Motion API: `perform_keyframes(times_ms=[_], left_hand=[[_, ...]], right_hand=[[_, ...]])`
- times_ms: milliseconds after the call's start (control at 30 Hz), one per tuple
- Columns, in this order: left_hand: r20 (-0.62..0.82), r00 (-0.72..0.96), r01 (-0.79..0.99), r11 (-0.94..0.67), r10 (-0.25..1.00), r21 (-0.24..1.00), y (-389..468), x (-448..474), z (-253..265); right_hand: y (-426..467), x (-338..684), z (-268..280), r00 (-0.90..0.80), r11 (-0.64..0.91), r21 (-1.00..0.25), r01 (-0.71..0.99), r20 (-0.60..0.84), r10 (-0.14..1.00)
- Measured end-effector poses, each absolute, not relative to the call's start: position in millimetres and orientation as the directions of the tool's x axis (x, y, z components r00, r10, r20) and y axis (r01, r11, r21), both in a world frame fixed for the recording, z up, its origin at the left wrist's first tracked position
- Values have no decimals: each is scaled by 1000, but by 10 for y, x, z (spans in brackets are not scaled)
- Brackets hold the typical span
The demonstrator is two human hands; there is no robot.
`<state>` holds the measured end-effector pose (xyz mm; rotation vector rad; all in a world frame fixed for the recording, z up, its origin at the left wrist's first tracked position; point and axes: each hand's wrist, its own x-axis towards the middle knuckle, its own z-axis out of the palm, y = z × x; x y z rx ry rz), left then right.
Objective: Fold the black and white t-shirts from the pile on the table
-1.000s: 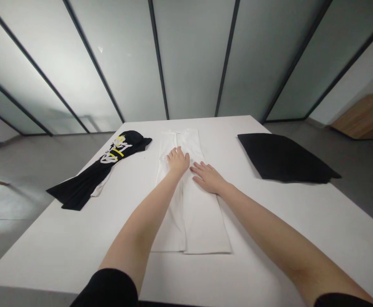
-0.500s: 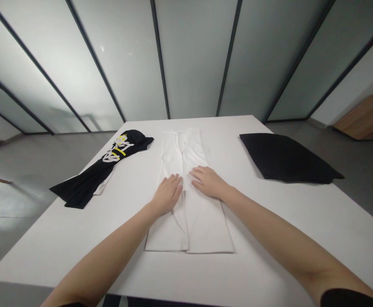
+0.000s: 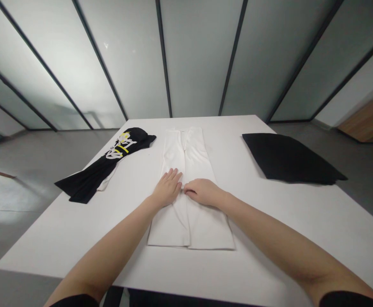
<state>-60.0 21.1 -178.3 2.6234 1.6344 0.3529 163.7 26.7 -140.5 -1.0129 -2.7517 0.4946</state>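
White trousers point(image 3: 201, 160) lie flat on the white table, waist at the far end and both leg hems toward me. My left hand point(image 3: 167, 187) rests on the left leg with its fingers stretched out over the cloth. Beside it, my right hand point(image 3: 202, 192) is closed, thumb and fingers pinching at the inner edge of the right leg. A small tuck of cloth shows between the two hands, partly covered by the right fingertips.
A black shirt point(image 3: 93, 172) with white and yellow print lies folded lengthwise at the left, partly over the table edge. A folded black cloth point(image 3: 289, 157) lies at the right, its corner near the edge. Frosted glass panels point(image 3: 194, 59) stand behind the white table point(image 3: 250, 273).
My right hand has gone from lying flat on the right leg to a closed pinch, moving slightly toward me and left. My left hand stays spread on the cloth. The view has shifted slightly.
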Motion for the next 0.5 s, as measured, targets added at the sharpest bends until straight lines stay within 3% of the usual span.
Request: perform_keyframes(times_ms=[200, 333, 500], left_hand=[[224, 387, 865, -436, 895, 250, 249, -612, -1758], [164, 379, 892, -407, 911, 198, 252, -596, -1788], [97, 385, 903, -396, 918, 168, 229, -569, -1743]], right_hand=[[211, 1701, -1403, -784, 742, -408, 532, 92, 614], [193, 1698, -1417, -801, 737, -464, 491, 91, 591], [203, 1639, -1437, -793, 735, -449, 509, 88, 603]])
